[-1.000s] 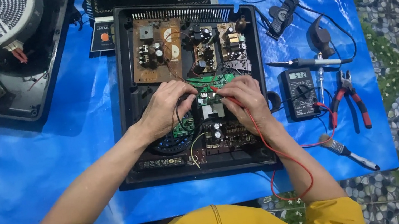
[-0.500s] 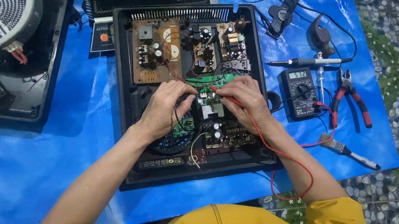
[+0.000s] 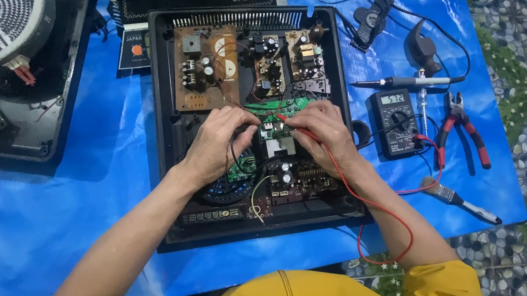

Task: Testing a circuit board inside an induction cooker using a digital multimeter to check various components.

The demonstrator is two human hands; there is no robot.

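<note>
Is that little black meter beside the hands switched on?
On: the meter has digits lit on its screen, and its red lead runs to the right hand.

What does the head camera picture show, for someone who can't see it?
Two bare hands press meter probes onto a green circuit board inside an opened black appliance case: the left hand holds a black lead, the right hand a red probe. A multimeter, red-handled pliers and a soldering iron lie on the blue sheet.

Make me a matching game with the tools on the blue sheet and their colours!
Things:
1. pliers
2. multimeter
3. probe wire
4. small brush

Colours or places:
A. thin, red, runs from the right hand
B. red handles
C. lies nearest the sheet's bottom right corner
D. black box with a dial

Pairs: 1-B, 2-D, 3-A, 4-C
</note>
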